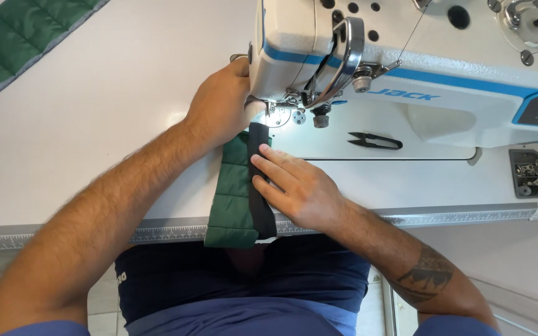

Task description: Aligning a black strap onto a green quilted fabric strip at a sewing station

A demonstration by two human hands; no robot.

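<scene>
Head view is showing the right hand (300, 190) pressing flat, fingers stretched out, on a black strip (260, 186) lying along a green quilted piece (231, 193) just below the sewing machine (406, 56). Beside the machine's needle, the left hand (222, 102) is resting on the fabric's far end, its fingers hidden, so I cannot tell their spread. Right of the needle, black snips (375, 140) are lying on the machine's bed.

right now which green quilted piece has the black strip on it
The green quilted piece under both hands at the needle; the other green piece lies bare at the table's far left corner.
</scene>
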